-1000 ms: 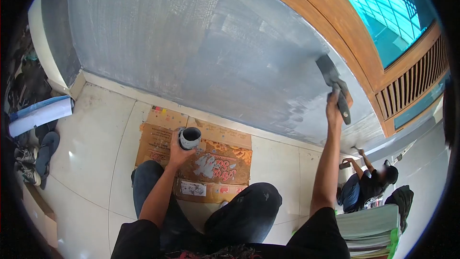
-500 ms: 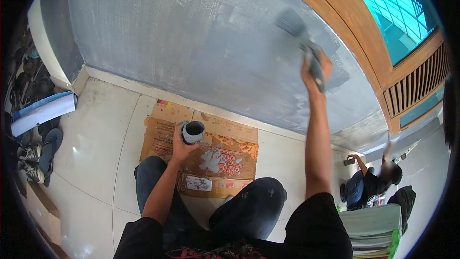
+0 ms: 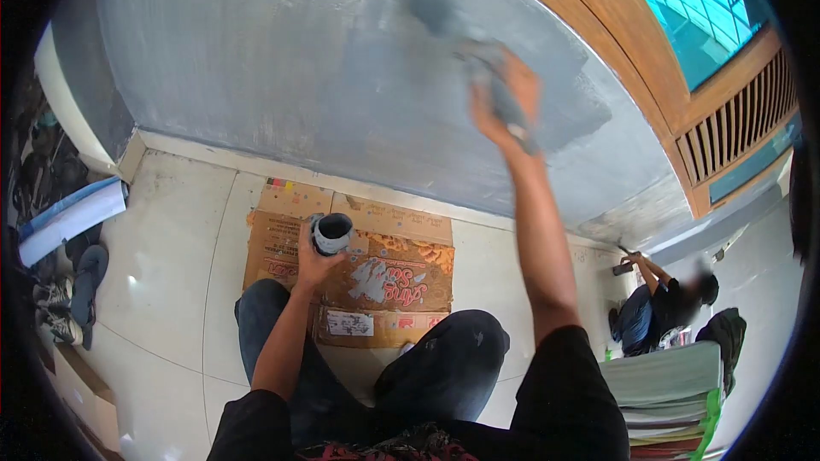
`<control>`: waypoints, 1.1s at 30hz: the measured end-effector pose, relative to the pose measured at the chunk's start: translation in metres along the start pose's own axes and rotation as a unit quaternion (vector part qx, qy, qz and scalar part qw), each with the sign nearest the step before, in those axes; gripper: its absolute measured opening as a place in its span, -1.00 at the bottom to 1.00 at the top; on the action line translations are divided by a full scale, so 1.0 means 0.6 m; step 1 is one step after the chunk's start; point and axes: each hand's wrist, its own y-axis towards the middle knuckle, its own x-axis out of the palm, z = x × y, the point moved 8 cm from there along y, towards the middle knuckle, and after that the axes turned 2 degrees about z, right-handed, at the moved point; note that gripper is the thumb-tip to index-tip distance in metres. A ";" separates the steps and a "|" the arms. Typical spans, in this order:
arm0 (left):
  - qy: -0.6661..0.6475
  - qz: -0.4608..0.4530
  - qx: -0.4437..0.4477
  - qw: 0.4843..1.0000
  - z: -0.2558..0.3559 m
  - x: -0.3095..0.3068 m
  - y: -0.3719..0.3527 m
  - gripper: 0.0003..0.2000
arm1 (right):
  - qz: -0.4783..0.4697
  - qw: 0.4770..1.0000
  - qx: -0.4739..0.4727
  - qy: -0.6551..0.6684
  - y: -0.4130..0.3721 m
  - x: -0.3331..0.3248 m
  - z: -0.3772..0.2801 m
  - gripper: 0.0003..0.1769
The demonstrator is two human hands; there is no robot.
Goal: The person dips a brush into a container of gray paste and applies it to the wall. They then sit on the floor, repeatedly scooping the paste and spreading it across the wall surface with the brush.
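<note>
My right hand is closed around the handle of a paintbrush, blurred by motion. Its dark bristles are against or close to the grey wall, below the wooden window frame; contact is hard to judge. Darker, wet-looking grey paint covers the wall around the brush. Lower down, my left hand grips a paint cup smeared with grey, its dark opening facing up. Beneath the cup, a flattened cardboard sheet with paint smudges lies on the floor in front of my knees.
Shoes, a black sandal and a rolled sheet lie at the left, near a cardboard box. At the right another person squats by the wall, holding a dark cup, behind a stack of greenish folded material.
My right hand has swept the brush leftward and slightly upward across the wall. The left hand still holds the cup above the cardboard. The other person's raised arm has come down.
</note>
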 end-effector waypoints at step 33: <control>0.042 -0.027 -0.001 0.999 -0.021 0.027 -0.015 -0.18 | -0.036 0.982 0.121 -0.141 0.026 -0.078 0.115 -0.66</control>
